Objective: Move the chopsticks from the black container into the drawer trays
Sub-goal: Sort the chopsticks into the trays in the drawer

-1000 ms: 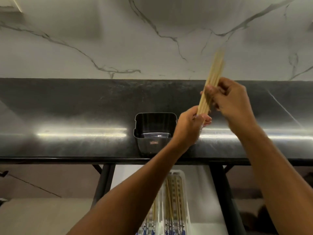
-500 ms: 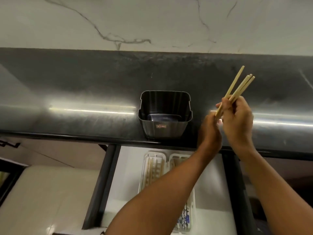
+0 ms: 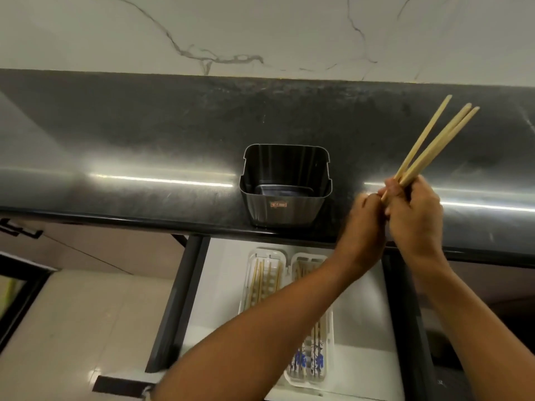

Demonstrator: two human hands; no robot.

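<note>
- Right now the right hand (image 3: 415,218) grips a bundle of chopsticks (image 3: 434,143) near their lower ends, fingers curled round them; three sticks show, fanning up and to the right over the counter (image 3: 144,134).
- Left hand (image 3: 365,224) sits just beside the right, touching it, fingers curled at the bottom tips of the same sticks; the exact grip is hidden behind the knuckles, looks like a pinch.
- Both hands are held above the counter's front edge, right of the container (image 3: 285,185).
- Container is black, upright, near the front edge of the counter, a small label on its front wall; no sticks inside, only its dark floor shows.
- Below the counter the drawer (image 3: 362,299) is pulled out, white inside.
- Two white trays (image 3: 252,256) lie side by side in it, touching.
- Left tray holds several plain wood sticks lying lengthwise.
- Right tray also holds sticks, blue-patterned ends at the near side; the left forearm covers its middle.
- Marble wall (image 3: 260,30) rises behind the counter, tiled floor (image 3: 72,328) at lower left.
</note>
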